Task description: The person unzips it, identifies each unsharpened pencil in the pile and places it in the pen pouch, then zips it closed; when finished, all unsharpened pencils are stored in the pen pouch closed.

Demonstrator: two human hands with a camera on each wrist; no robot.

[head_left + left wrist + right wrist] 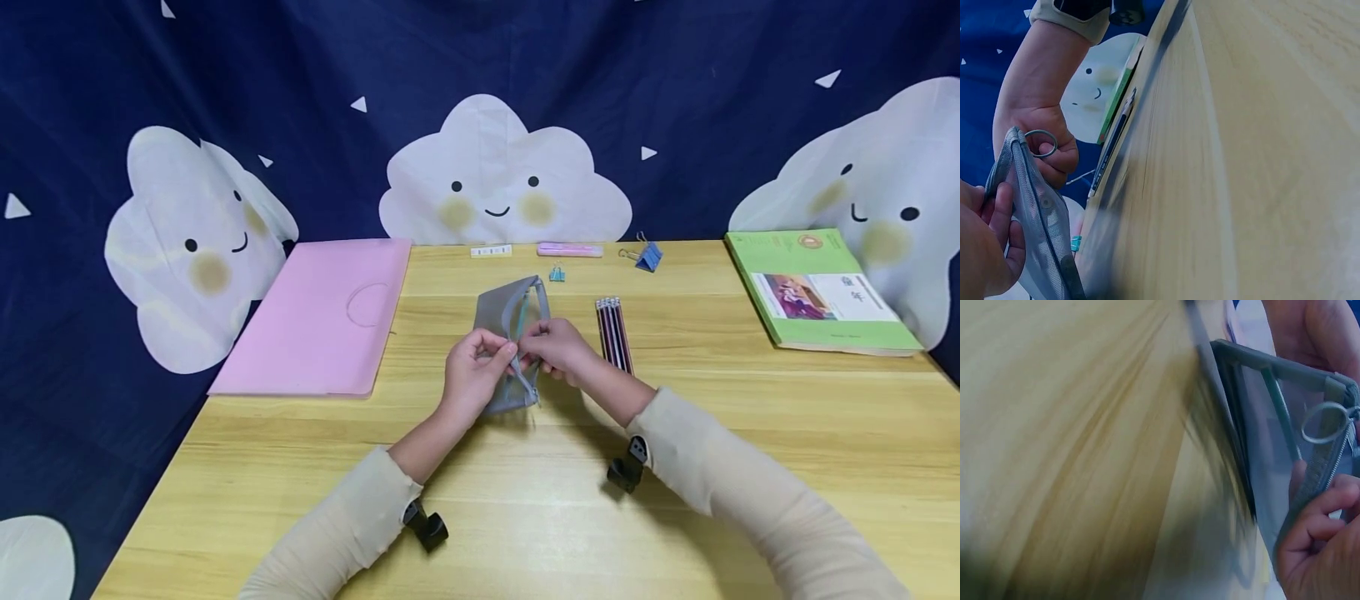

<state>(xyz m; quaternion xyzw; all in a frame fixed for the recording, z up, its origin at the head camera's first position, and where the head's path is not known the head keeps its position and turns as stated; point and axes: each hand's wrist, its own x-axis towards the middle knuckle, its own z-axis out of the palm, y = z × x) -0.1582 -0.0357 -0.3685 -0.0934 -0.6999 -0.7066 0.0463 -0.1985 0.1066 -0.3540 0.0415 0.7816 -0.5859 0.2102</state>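
A grey mesh zip pouch (497,310) stands on edge near the middle of the table, its zipped mouth parted. My left hand (474,372) pinches the near side of the mouth between thumb and fingers. Opposite it, my right hand (558,350) has its fingers curled on the other rim. A round zipper ring (1325,422) hangs at the pouch's corner in the right wrist view. Through the mouth shows a thin pale-green strip (1280,409). Just right of the right hand lies a bundle of dark striped pencils (613,333).
A pink folder (315,317) lies left, a green book (821,292) right. Along the back are a white eraser-like strip (491,251), a pink pen case (570,250), a small teal binder clip (557,273) and a larger blue binder clip (648,255). A dark cloud-print curtain (322,67) hangs behind.
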